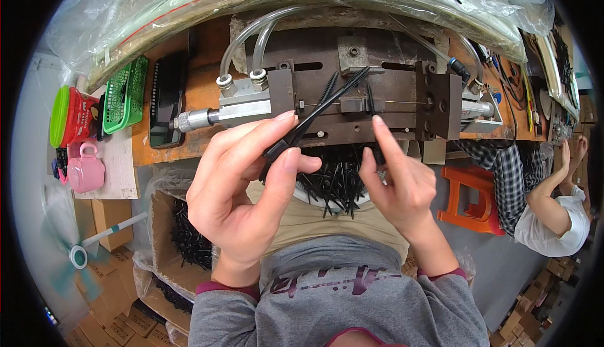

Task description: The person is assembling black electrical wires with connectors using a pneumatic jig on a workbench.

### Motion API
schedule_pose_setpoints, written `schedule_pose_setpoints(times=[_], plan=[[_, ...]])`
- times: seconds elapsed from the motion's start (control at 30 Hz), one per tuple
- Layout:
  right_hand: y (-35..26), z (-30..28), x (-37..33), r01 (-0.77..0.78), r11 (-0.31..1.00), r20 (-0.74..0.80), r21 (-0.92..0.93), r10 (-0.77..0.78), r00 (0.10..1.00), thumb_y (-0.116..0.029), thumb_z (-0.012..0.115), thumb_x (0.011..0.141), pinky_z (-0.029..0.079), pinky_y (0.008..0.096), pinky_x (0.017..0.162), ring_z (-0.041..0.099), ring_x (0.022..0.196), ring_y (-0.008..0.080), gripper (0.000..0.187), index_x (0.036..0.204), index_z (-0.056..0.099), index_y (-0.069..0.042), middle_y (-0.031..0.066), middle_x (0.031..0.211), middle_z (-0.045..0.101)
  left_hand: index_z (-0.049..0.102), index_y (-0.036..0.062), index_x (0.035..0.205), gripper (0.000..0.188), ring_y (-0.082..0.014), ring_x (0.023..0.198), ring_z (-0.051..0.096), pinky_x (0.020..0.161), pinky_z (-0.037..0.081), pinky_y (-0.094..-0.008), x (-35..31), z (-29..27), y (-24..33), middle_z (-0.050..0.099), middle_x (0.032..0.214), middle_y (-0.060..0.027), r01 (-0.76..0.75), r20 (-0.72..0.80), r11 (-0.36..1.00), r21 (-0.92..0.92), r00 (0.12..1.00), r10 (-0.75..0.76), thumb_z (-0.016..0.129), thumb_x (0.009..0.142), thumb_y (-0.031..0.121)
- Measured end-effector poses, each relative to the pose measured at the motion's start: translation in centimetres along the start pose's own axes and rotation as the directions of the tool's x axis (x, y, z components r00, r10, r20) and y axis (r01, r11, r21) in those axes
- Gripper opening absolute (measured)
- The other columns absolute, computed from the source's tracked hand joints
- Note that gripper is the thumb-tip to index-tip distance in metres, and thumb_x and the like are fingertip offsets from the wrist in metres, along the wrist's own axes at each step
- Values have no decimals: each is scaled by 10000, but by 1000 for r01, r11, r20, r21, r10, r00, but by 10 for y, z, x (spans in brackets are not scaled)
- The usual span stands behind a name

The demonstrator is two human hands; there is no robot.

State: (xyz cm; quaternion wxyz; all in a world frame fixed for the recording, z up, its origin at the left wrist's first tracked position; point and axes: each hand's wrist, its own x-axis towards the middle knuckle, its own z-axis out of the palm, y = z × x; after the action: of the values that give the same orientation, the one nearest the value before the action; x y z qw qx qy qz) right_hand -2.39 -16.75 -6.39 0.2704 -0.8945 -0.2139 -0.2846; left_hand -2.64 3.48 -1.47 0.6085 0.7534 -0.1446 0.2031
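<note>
My left hand (pixel 234 190) is closed round the thick ends of a few thin black wands (pixel 318 109). Their ribbed, brush-like tips point up and to the right, crossing in front of the brown metal fixture (pixel 321 105). Between thumb and index finger, my right hand (pixel 404 190) grips another black wand (pixel 370 100), its thick end partly hidden by the fingers. That wand stands upright in the picture against the small metal block (pixel 353 105) at the fixture's middle. Below, between my hands, many similar black wands (pixel 333 183) lie heaped in a pale container at my lap.
Pneumatic cylinders (pixel 245 109) with clear tubes flank the fixture. On the left are a green basket (pixel 126 95), a black tray (pixel 168 95) and a pink cup (pixel 85 169). A cardboard box (pixel 165 221) of black pieces stands lower left. An orange stool (pixel 469 199) and another person (pixel 553 212) are at right.
</note>
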Motion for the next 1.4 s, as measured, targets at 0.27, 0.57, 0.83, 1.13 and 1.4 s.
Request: schedule_pose_setpoints(times=[0.27, 0.57, 0.83, 1.13, 1.4], plan=[[-6, 21, 0, -55, 998, 0, 37, 55, 998, 35, 730, 750, 407, 304, 422, 492, 413, 135, 558, 1291, 602, 78, 29, 571, 563, 601, -100, 1212, 307, -267, 770, 730, 736, 563, -296, -2, 1, -1, 623, 1164, -242, 0, 16, 999, -32, 1000, 1, 561, 908, -103], [-7, 13, 6, -51, 998, 78, -22, 53, 996, 0, 741, 759, 429, 313, 429, 507, 413, 156, 552, 1291, 606, 61, 29, 581, 561, 514, -64, 1191, 247, -308, 800, 731, 730, 622, -380, -6, 19, 4, 624, 1192, -276, 172, -12, 906, -387, 981, -192, 562, 950, -37], [-30, -27, 12, 97, 986, -114, 138, -81, 990, -22, 788, 744, 507, 270, 507, 625, 595, 153, 400, 1127, 688, 33, 55, 761, 638, 445, -69, 1181, 235, -365, 1009, 698, 875, 608, -442, -18, 43, -5, 585, 1235, -279, 231, 106, 864, -447, 973, -205, 491, 956, -117], [-24, -33, 11, 77, 973, -55, 219, -67, 996, 0, 846, 679, 566, 287, 570, 686, 728, 194, 400, 1057, 717, 25, 106, 896, 682, 433, -71, 1233, 282, -324, 1112, 667, 987, 544, -395, -21, 49, -3, 618, 1226, -290, 331, 257, 817, -473, 938, -231, 507, 963, -105], [-4, -31, 8, -27, 964, 101, 263, 0, 995, -37, 851, 654, 571, 341, 645, 694, 805, 251, 329, 940, 694, 8, 165, 1096, 676, 538, -107, 1218, 380, -290, 954, 713, 852, 600, -350, -14, 20, -8, 647, 1163, -274, 36, 145, 993, -108, 989, -20, 662, 860, -130]])
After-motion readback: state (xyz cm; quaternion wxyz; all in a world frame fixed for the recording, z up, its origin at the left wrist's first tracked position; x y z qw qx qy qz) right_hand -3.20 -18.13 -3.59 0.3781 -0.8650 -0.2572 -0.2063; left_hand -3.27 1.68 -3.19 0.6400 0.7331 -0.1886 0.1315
